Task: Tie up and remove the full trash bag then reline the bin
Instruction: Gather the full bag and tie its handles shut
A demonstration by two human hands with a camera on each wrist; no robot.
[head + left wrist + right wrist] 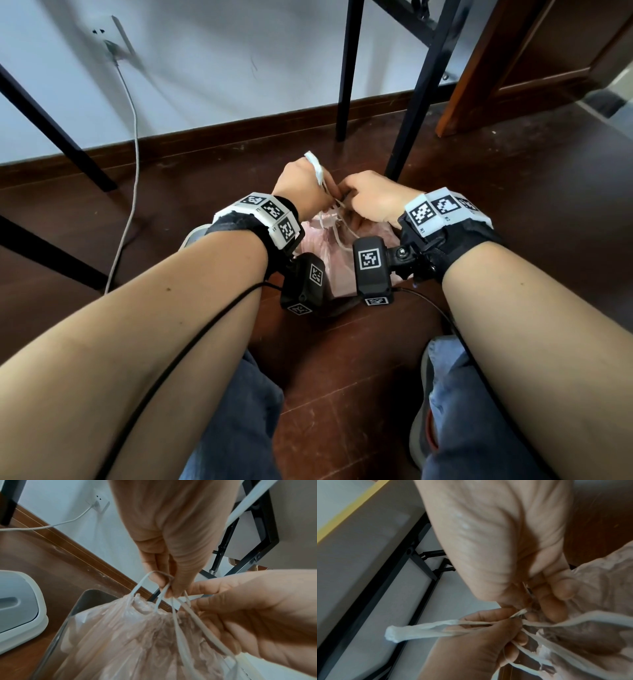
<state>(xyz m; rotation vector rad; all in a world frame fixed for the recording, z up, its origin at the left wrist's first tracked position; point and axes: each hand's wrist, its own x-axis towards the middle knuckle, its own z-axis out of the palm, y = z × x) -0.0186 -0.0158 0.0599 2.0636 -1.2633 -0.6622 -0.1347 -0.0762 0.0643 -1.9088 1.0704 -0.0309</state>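
A pink trash bag (334, 263) sits in its bin on the floor between my knees, its mouth gathered by white drawstrings (317, 168). My left hand (308, 183) pinches the drawstrings just above the bag, and a looped end sticks out past its knuckles. My right hand (363, 197) is close beside it, fingers curled round the other strands. In the left wrist view my left hand (165, 588) pinches the drawstrings (178, 626) over the bag (137, 635), inside the bin's rim (70, 615). In the right wrist view my right hand (547, 596) pinches a strand by the drawstring loop (419, 628).
A white bin lid (18, 608) lies on the wooden floor left of the bin. Black table legs (346, 68) stand just behind the bag, another (54, 130) to the left. A white cable (132, 164) runs down from a wall socket. A wooden door frame (479, 68) is at right.
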